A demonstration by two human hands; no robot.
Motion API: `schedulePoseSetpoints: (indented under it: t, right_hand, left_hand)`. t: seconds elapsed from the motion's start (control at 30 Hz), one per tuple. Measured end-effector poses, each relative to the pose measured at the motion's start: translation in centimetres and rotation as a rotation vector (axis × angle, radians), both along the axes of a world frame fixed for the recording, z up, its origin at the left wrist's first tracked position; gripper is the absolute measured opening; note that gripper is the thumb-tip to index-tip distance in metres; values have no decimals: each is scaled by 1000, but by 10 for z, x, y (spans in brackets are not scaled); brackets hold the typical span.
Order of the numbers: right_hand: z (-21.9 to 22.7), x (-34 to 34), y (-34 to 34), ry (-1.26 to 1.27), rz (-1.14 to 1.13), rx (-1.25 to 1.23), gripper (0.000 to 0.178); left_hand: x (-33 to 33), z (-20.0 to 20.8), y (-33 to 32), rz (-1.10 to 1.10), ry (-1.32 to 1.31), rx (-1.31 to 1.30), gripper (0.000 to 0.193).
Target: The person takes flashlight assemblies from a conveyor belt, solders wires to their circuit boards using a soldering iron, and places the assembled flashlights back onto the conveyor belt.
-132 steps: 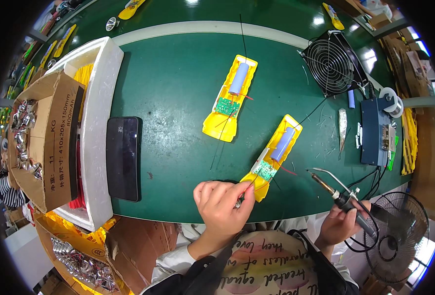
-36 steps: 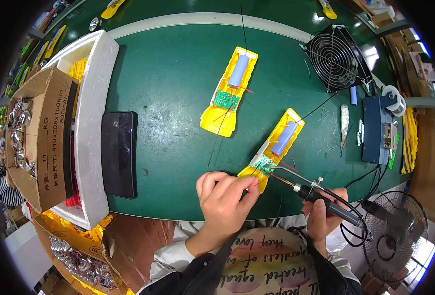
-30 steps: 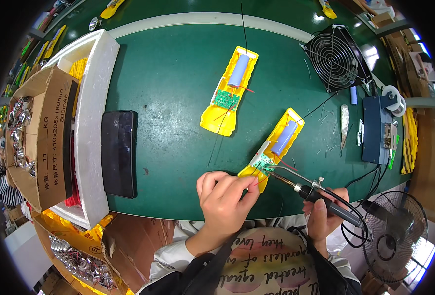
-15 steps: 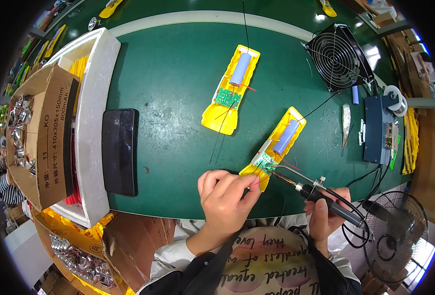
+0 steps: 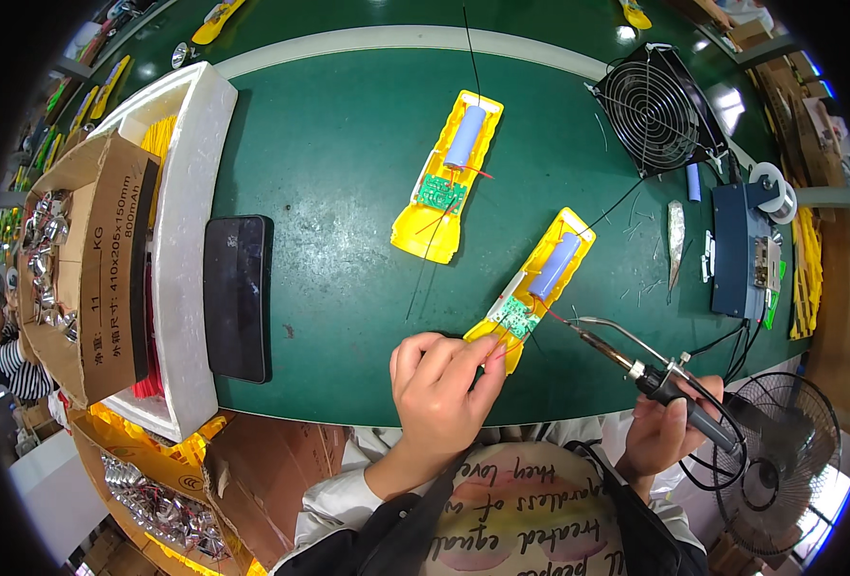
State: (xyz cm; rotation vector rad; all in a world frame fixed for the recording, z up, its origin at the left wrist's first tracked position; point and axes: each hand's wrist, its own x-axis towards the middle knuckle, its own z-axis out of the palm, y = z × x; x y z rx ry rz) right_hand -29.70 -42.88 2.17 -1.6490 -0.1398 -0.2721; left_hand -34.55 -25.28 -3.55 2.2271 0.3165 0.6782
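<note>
Green workbench, lettered carton alongside: left fingers pinch wire, right fingers grip soldering iron.

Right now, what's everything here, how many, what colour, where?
Worktable: one, green, middle
Open casings: two, yellow, on worktable
Cylindrical cells: three, lilac, two in casings, one right
Circuit boards: two, green, in casings
Smartphone: one, black, left
Foam box: one, white, left
Cardboard boxes: two, brown, left
Reflectors: many, silver, in boxes
Fans: two, black, upper and lower right
Soldering station: one, blue, right
Soldering iron: one, black, lower right
Left hand: one, at nearer casing
Right hand: one, on soldering iron
</note>
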Motion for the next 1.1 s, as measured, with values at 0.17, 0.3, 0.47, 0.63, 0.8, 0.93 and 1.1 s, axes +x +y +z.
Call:
schedulePoseSetpoints:
  t: [0.17, 0.3, 0.47, 0.63, 0.8, 0.93, 1.1]
  right_hand:
    - [-3, 2, -4, 7, -84, 77, 30]
    - [-7, 1, -13, 10, -77, 80, 29]
    - [-14, 0, -28, 3, -41, 138, 28]
    - [-27, 5, -46, 18, -105, 185, 23]
    - [-35, 15, -57, 11, -135, 205, 21]
    - [-37, 25, -58, 44, -165, 235, 19]
    - [-38, 34, -63, 61, -190, 275, 20]
  left_hand:
    - [1, -2, -4, 25, -16, 35, 14]
    - [2, -3, -6, 74, -24, 59, 14]
    - [0, -2, -9, 100, -40, 98, 13]
    - [-6, 3, -11, 57, -21, 111, 24]
    - [4, 43, -10, -113, 161, 196, 51]
    - [20, 41, -10, -152, 402, 313, 51]
    - [20, 74, 7, -171, 358, 289, 50]
